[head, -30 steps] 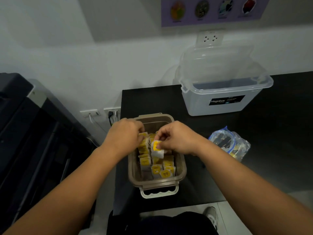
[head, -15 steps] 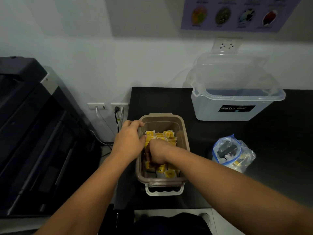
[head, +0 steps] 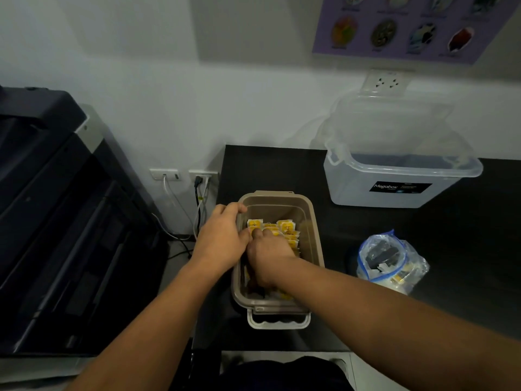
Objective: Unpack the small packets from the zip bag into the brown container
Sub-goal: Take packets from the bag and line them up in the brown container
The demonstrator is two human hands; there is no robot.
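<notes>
Packets point(head: 284, 227) stand in rows in the brown container point(head: 308, 218) near the table's left edge, left hand point(head: 222, 239) steadying its rim, right hand point(head: 269, 253) down among them, grip unclear, best tucking each upright.

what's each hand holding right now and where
Left hand grips the brown container by its left rim. Right hand is down among the packets; any hold is hidden.

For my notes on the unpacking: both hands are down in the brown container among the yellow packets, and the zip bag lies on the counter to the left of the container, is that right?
Not quite: the head view shows the zip bag on the counter to the right of the brown container, not the left. The rest holds: the left hand and right hand are in it among the yellow packets.
</notes>
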